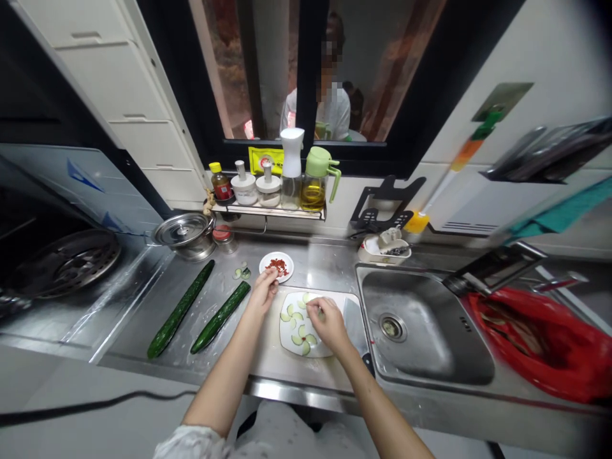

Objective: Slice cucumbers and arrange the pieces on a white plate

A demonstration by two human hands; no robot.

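Observation:
My left hand (264, 292) is held at the front edge of a small white plate (288, 260) of chopped red pieces (277, 266), its fingers curled together. Whether anything sits between them is too small to see. Over a larger white plate (287, 341), my right hand (329, 324) pinches with thumb and fingertips; what it holds, if anything, is hidden. Thin cucumber slices (306, 341) lie fanned in curved groups on that plate, one group beside my right fingertips. The plate rests on a pale cutting board (268, 360), and a knife blade (354, 322) lies at the board's right side.
Two cucumbers (182, 309) lie on the steel counter at left, with small cucumber scraps (243, 271) behind. A lidded pot (186, 234) and red-lidded jar (224, 239) stand farther back. The sink (425, 325) and a red bag (540, 344) are at right. A seasoning shelf (272, 213) hangs behind.

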